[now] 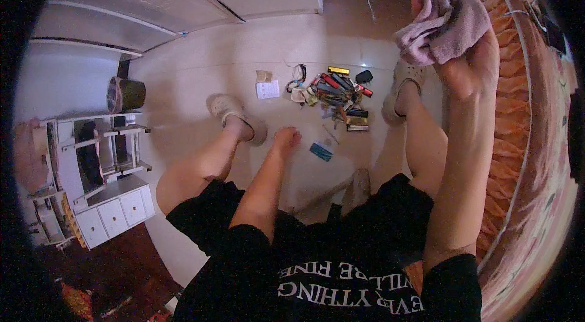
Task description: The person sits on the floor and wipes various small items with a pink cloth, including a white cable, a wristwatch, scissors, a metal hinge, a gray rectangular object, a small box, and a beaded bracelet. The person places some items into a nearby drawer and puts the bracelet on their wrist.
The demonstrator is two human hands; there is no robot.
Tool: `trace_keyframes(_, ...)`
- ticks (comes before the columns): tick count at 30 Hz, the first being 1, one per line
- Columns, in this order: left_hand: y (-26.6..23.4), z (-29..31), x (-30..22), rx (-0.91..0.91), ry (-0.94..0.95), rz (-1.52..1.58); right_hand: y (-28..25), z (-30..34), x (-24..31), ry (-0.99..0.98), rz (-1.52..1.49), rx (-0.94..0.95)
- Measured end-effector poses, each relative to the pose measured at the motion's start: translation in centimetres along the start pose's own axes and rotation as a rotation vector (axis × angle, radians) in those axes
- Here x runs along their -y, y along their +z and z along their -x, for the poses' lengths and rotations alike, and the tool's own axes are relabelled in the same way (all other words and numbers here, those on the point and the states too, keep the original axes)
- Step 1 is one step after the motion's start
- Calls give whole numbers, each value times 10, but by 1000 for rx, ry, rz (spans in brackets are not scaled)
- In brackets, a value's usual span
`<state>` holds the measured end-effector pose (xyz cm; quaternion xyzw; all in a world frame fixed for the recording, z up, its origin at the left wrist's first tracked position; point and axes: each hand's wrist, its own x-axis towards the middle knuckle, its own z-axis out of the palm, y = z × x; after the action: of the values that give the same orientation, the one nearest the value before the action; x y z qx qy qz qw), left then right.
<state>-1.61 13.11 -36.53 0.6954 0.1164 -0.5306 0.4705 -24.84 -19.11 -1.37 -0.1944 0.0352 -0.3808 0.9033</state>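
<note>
Here, one cloth point(454, 24) (pink) clamped in right grip point(468, 67), left grip point(287, 137) unclear, two shoes point(223, 106).

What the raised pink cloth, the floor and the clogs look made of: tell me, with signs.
Cloth: soft, matte textile, perhaps terry or fleece, bunched in thick folds.
Floor: probably glazed tile, glossy, with a bright reflection and a straight seam.
Clogs: likely moulded foam or plastic, matte, with thick rounded shells.

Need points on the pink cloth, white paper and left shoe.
Pink cloth point(448, 22), head view: on its bunched folds.
White paper point(268, 90), head view: middle of its face.
Left shoe point(226, 107), head view: top, over the toes.
</note>
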Motion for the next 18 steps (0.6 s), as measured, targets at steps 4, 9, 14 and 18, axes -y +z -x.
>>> trace_keyframes(4,62,-16,-27,-31,320,-599,0,1,-10,-23,-98,15)
trace_keyframes(9,135,-58,-46,-149,947,-1153,-17,8,-23,-187,14,31)
trace_keyframes(14,138,-99,-40,-17,1005,-1241,4,10,-33,-145,9,-136)
trace_keyframes(18,141,-83,-37,-206,1350,-1561,16,9,-32,-124,10,-237)
